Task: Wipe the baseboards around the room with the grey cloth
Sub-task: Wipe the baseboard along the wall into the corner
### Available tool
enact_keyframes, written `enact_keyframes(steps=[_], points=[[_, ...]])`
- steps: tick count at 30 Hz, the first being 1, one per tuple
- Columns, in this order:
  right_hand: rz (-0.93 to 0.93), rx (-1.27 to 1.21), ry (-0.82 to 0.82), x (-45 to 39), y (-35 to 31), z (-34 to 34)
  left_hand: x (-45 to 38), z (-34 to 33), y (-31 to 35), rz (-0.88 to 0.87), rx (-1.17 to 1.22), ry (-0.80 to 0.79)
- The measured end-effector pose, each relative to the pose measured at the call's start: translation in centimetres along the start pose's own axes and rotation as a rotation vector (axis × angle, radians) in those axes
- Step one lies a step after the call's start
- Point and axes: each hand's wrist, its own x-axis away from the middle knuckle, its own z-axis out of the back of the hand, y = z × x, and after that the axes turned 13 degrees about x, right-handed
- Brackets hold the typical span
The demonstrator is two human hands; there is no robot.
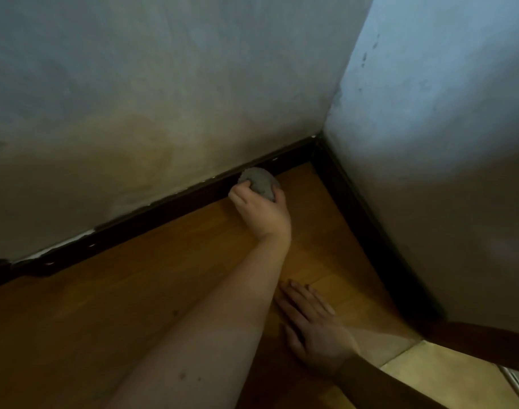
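Stained grey walls (169, 84) meet above a wooden floor (110, 314)

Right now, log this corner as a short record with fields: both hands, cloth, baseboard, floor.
left hand: left hand grips the balled grey cloth
cloth contact: pressed against the dark wooden baseboard of the far wall, short of the corner
right hand: right hand lies flat, fingers straight, on the orange-brown wooden floor
wall: grey plaster wall, stained above the baseboard
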Motion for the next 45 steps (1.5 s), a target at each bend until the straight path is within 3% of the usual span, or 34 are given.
enact_keyframes(steps=[8, 11, 22, 31, 45], points=[[0.009, -0.028, 0.037, 0.3, 0.2, 0.1, 0.3, -2.5, 2.6, -0.162, -0.056, -0.399], [0.003, -0.037, 0.059, 0.3, 0.1, 0.2, -0.6, -3.9, 4.8, -0.275, -0.112, -0.456], [0.004, -0.040, 0.093, 0.2, 0.6, -0.1, -1.7, -6.5, 6.3, -0.224, -0.260, -0.443], [-0.008, -0.038, 0.036, 0.7, 1.1, 0.4, -3.2, 1.8, 3.7, -0.263, -0.296, -0.344], [-0.012, -0.001, 0.027, 0.4, 0.9, 0.6, -6.2, 16.1, -1.1, -0.182, -0.285, -0.166]])
